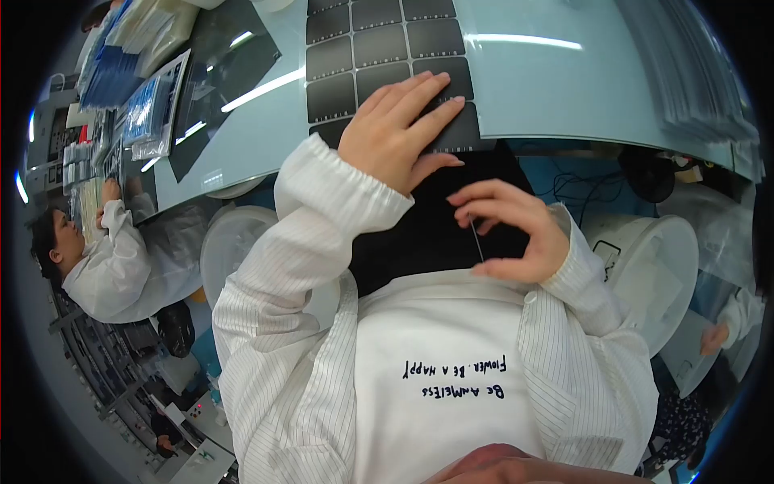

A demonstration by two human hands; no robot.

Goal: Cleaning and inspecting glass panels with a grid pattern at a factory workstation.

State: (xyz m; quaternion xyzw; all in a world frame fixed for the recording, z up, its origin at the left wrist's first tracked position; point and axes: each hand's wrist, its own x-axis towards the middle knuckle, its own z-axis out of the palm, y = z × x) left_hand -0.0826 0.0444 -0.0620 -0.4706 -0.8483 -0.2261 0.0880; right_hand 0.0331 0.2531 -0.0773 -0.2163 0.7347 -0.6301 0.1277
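Note:
A sheet of dark grey rounded rectangles (380,42), set in rows with pale gaps between them, lies on the glass-topped table in front of me. My left hand (391,129) rests flat on its near part, fingers stretched out, and covers some of the rectangles. Off the table edge, above my lap, my right hand (524,231) is closed in a pinch. Between its thumb and fingers is a thin dark strip (476,238), seen as a narrow line; whether it is a blade or a flat piece edge-on, I cannot make out.
Clear plastic sheets (685,68) are stacked at the table's right. A dark sheet (226,93) and plastic-wrapped packs (149,113) lie to the left. White round bins (657,262) stand below the table, near loose cables (587,187). Another person (121,266) works at the left.

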